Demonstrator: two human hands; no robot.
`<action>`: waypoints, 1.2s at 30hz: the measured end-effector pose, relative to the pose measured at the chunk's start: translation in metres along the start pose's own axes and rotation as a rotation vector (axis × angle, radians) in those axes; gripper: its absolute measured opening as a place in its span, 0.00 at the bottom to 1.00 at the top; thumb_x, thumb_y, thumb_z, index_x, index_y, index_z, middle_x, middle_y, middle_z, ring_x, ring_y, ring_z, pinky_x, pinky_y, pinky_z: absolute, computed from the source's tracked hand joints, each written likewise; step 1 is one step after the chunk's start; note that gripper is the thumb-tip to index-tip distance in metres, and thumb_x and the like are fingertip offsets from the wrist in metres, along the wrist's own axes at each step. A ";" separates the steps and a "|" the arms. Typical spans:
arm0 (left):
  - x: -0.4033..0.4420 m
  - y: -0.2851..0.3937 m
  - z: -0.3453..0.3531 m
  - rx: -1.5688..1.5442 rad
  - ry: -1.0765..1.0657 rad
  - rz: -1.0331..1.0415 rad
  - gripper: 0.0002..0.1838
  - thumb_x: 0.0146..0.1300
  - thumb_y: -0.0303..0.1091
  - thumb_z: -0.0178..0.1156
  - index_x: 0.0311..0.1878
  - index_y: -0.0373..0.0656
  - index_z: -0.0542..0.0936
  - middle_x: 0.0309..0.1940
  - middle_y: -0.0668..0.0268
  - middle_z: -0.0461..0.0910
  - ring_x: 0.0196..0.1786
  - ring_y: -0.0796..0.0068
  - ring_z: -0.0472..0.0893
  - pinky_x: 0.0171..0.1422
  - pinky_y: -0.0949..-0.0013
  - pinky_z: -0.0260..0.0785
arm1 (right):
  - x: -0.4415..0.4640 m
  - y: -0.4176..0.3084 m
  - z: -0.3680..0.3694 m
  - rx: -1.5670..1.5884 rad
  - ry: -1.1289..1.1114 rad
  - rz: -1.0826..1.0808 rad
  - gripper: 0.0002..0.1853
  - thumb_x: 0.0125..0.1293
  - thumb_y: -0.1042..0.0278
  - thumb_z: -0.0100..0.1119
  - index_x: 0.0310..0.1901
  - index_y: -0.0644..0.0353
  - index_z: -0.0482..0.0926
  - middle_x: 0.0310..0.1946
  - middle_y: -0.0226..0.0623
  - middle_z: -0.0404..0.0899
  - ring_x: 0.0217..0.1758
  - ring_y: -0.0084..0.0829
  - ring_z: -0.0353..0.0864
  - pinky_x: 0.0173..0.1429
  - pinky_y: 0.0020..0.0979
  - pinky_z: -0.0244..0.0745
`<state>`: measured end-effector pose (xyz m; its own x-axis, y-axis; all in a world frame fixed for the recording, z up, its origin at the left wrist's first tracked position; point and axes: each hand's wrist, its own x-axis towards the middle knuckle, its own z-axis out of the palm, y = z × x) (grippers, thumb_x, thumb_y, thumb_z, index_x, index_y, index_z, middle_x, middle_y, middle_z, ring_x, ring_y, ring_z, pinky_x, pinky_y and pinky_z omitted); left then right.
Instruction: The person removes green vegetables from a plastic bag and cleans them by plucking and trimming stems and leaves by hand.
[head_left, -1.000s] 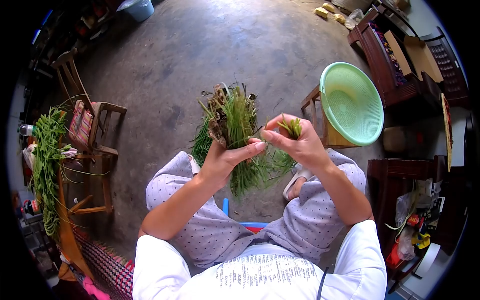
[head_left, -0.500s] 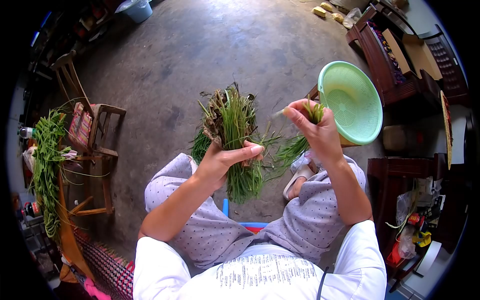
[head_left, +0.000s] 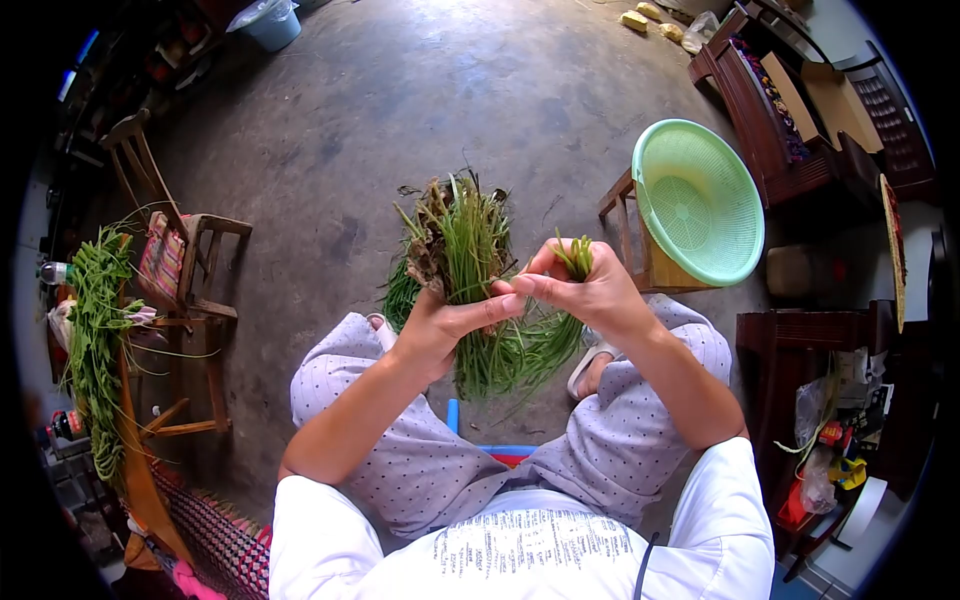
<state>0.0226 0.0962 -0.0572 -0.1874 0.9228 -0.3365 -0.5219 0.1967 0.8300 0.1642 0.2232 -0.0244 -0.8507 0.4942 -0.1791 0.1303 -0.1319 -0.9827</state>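
Observation:
My left hand (head_left: 445, 325) is closed around a thick bunch of chives (head_left: 467, 240), whose withered brown bits show at the upper left and whose green leaves hang down below. My right hand (head_left: 590, 290) grips a smaller bunch of chives (head_left: 575, 258); pale green stem ends poke up above the fingers and long leaves trail down toward the left. The thumbs and fingertips of both hands meet beside the large bunch. Whatever is pinched between the right thumb and finger is too small to make out. Darker green leaves lie on the floor behind my left hand.
A light green plastic colander (head_left: 745, 215) rests tilted on a wooden stool (head_left: 622, 205) to the right. Leafy greens (head_left: 98, 350) are heaped on a surface at far left, near a wooden chair (head_left: 190, 230). A blue bucket (head_left: 275, 28) stands at the back.
My right hand has moved left and down, from beside the colander to my left hand, still holding its small bunch. My left hand has stayed almost in place.

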 end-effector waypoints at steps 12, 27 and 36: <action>-0.002 0.010 0.002 -0.136 -0.027 -0.133 0.10 0.55 0.32 0.64 0.39 0.43 0.76 0.33 0.67 0.79 0.34 0.80 0.78 0.33 0.79 0.66 | -0.001 0.002 -0.003 -0.018 -0.001 -0.078 0.05 0.60 0.71 0.63 0.31 0.64 0.80 0.19 0.20 0.73 0.23 0.09 0.62 0.25 0.17 0.56; -0.003 0.009 0.001 -0.223 -0.002 -0.180 0.10 0.53 0.33 0.67 0.36 0.41 0.78 0.32 0.66 0.80 0.35 0.80 0.77 0.37 0.77 0.68 | -0.010 -0.030 -0.026 -0.419 0.080 -0.097 0.08 0.64 0.67 0.58 0.36 0.64 0.78 0.23 0.20 0.74 0.23 0.07 0.61 0.24 0.16 0.54; 0.000 0.004 0.001 -0.186 0.003 -0.108 0.10 0.53 0.31 0.67 0.37 0.41 0.79 0.32 0.68 0.79 0.35 0.81 0.77 0.37 0.78 0.66 | -0.007 -0.010 -0.002 -0.150 -0.029 -0.106 0.10 0.63 0.68 0.60 0.43 0.63 0.77 0.16 0.14 0.61 0.19 0.07 0.55 0.21 0.16 0.46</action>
<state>0.0214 0.0978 -0.0535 -0.1249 0.8987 -0.4204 -0.6833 0.2294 0.6932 0.1697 0.2232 -0.0132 -0.8778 0.4732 -0.0750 0.1117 0.0499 -0.9925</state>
